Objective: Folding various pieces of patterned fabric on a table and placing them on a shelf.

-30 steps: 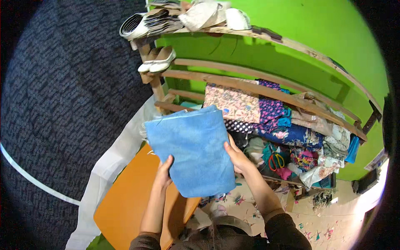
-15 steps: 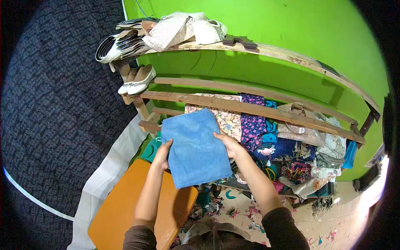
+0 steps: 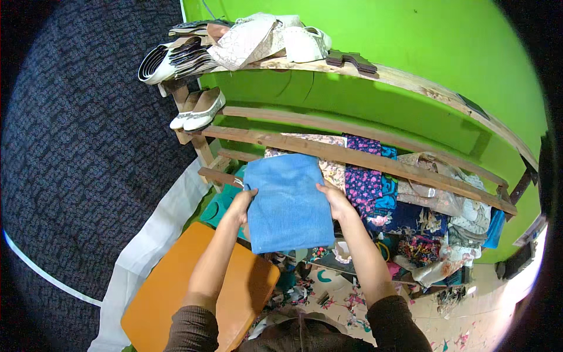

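Note:
A folded piece of blue denim cloth is held up in front of me, roughly square and nearly flat. My left hand grips its left edge, thumb on top and the other fingers mostly hidden underneath. On the opposite edge my right hand has hold of it the same way. Behind the denim, a floral cream fabric and a navy and pink patterned fabric lie on the lower part of a wooden rack.
An orange stool top stands below my left forearm. White slip-on shoes sit at the rack's left end. Crumpled fabrics fill the lower right shelves. Scraps litter the tiled floor. Dark patterned cloth covers the left side.
The denim has turned a little, so its sides now stand straighter, and it has shifted slightly right with both hands. The whole view has also moved slightly.

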Tool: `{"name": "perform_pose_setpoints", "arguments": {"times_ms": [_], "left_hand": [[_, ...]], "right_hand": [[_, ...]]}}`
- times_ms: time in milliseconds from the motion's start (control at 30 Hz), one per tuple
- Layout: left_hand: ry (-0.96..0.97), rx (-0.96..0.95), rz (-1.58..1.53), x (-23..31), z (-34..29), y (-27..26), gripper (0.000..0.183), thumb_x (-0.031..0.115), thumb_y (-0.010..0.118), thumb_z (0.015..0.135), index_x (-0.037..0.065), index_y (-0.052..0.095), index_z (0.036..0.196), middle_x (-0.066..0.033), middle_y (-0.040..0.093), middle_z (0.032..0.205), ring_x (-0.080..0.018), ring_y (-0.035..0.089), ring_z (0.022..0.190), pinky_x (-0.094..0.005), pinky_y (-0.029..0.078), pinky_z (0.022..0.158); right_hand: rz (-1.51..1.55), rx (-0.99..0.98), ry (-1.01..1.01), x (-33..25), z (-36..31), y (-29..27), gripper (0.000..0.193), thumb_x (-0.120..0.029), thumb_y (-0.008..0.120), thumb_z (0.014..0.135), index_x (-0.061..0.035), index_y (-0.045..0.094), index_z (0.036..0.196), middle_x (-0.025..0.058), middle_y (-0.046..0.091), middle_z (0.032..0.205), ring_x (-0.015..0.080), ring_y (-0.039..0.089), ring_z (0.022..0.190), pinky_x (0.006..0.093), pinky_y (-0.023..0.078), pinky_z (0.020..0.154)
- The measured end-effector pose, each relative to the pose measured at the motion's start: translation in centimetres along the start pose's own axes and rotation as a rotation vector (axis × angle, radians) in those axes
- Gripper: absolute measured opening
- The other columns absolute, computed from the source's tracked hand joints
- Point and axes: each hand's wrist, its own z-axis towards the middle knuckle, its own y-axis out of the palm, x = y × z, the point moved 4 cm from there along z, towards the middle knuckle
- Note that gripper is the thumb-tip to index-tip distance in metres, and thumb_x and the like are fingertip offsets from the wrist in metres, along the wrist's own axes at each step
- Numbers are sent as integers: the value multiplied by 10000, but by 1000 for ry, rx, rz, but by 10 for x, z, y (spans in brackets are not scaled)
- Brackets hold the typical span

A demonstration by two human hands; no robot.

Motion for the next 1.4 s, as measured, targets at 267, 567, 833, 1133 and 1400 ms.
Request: {"name": "perform_pose_setpoints", "arguments": {"times_ms": [267, 567, 833, 1133, 1400], "left_hand": [[150, -113, 28, 42, 0, 43, 449, 193, 438, 900, -61, 343, 1258, -224, 487, 1178, -309, 514, 1052, -421, 433, 894], [346, 29, 291, 54, 54, 54, 341, 179, 615, 809, -65, 551, 1038, -145, 623, 954, -221, 600, 803, -346, 478, 704], [305, -12, 320, 69, 98, 66, 293, 106, 623, 778, -53, 565, 1017, -121, 623, 936, -210, 600, 790, -344, 483, 698], [481, -24, 684, 64, 150, 54, 324, 127, 611, 774, -14, 555, 1061, -78, 584, 1027, -188, 547, 921, -329, 466, 771], [443, -159, 530, 56, 202, 60, 262, 210, 513, 853, 35, 581, 1036, -127, 593, 1059, -247, 553, 928, -373, 450, 797]], "right_hand": [[-36, 148, -293, -26, 20, -21, 380, -82, 447, 898, -57, 417, 1275, 77, 525, 1159, 176, 509, 1013, 318, 421, 864], [9, 217, -432, -42, 22, -41, 408, -117, 437, 915, -22, 342, 1300, 114, 482, 1213, 200, 490, 1053, 323, 417, 876], [10, 396, -363, -41, 53, -67, 316, -149, 452, 914, -39, 444, 1210, 116, 540, 1105, 206, 558, 930, 333, 481, 775], [11, 499, -273, -23, 72, -77, 354, -251, 427, 927, -23, 452, 1197, 98, 519, 1136, 193, 493, 1020, 327, 423, 848], [31, 407, -589, -51, 69, -78, 326, -229, 446, 909, -29, 490, 1163, 77, 550, 1047, 165, 518, 934, 327, 468, 749]]}}
